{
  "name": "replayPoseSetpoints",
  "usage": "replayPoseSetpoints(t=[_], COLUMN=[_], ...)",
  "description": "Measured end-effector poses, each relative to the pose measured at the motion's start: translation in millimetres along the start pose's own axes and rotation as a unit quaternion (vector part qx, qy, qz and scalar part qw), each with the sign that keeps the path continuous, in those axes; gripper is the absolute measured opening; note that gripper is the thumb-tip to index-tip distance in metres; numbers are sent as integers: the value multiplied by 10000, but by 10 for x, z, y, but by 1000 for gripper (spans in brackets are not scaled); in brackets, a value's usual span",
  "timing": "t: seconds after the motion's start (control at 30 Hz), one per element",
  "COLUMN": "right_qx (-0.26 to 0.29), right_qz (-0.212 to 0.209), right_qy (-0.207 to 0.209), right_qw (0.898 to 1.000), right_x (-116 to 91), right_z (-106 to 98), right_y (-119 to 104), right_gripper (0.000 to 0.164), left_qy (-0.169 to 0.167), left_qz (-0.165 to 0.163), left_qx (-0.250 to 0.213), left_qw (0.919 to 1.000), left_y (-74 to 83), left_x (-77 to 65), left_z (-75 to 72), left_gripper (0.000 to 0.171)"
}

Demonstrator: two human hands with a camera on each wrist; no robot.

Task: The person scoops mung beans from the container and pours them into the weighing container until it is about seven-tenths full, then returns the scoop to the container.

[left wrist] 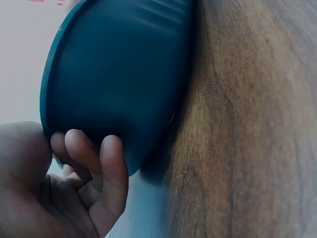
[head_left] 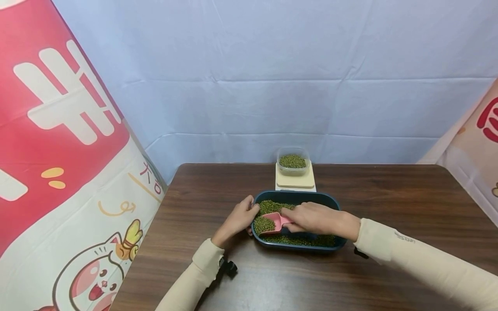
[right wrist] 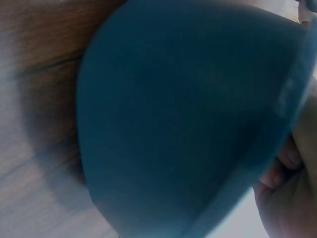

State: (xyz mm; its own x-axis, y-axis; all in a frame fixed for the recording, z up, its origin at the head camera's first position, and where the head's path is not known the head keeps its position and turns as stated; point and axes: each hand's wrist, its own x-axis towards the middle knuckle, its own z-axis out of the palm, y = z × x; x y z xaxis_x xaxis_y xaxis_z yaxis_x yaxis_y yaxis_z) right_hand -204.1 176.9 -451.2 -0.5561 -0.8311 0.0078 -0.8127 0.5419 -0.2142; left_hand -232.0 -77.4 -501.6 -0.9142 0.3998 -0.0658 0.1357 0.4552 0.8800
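A dark blue oval tub (head_left: pixel 299 247) holds a layer of green mung beans (head_left: pixel 272 207). My left hand (head_left: pixel 238 217) grips the tub's left end, thumb over the rim and fingers against the outer wall (left wrist: pixel 114 74). Over the beans, my right hand (head_left: pixel 315 217) holds a pink scoop (head_left: pixel 278 221) by its handle. The scoop's bowl lies at the left part of the tub, pointing left, with beans in it. In the right wrist view the tub's outer wall (right wrist: pixel 178 114) covers most of the scene and hides the scoop.
Behind the tub stands a pale kitchen scale (head_left: pixel 295 179) with a clear plastic container (head_left: pixel 293 169) of beans on it. The brown wooden table (head_left: pixel 218 185) ends at a white cloth backdrop (head_left: pixel 249 95). A red and white printed banner (head_left: pixel 78 142) hangs at the left.
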Motion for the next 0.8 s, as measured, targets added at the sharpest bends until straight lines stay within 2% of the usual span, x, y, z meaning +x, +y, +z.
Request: replayPoseSetpoints(t=[0.37,0.8], right_qx=[189,437], right_qz=[10,130], right_qy=[291,579], right_qw=[9994,9973], right_x=[-73,-188], right_z=[58,84], right_y=[60,136], right_gripper=[12,16], left_qy=[40,-20], left_qz=[-62,54], left_qx=[37,-13], left_qw=[10000,10000], left_y=[15,7], left_x=[-2,-9], left_z=[7,-7], left_gripper=[24,25])
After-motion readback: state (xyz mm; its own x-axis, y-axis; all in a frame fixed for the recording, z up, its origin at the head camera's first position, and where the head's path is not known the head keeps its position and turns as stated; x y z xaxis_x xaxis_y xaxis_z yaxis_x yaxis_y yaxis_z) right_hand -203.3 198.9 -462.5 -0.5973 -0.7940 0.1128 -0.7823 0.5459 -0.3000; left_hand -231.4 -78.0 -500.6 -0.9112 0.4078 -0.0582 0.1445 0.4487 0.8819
